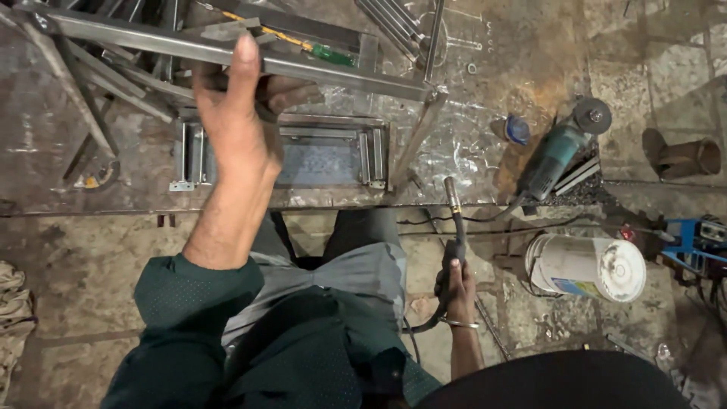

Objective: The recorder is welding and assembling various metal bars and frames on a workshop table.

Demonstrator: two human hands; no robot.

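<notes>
My left hand (236,113) is raised and grips a long steel bar of a metal frame (348,76) that slants across the top of the view, thumb over the bar. My right hand (457,288) hangs low beside my leg and is shut on the black handle of a welding torch (453,220), its tip pointing up toward the frame's corner joint (433,97). Under the frame lies a small rectangular steel frame (326,155) on the metal worktable (469,144).
An angle grinder (556,151) lies on the table at right, near a blue object (517,130). A green-handled screwdriver (322,51) rests on the bars. A white bucket (587,266) lies on the floor, with a blue machine (700,242) at far right. Steel rods are stacked top left.
</notes>
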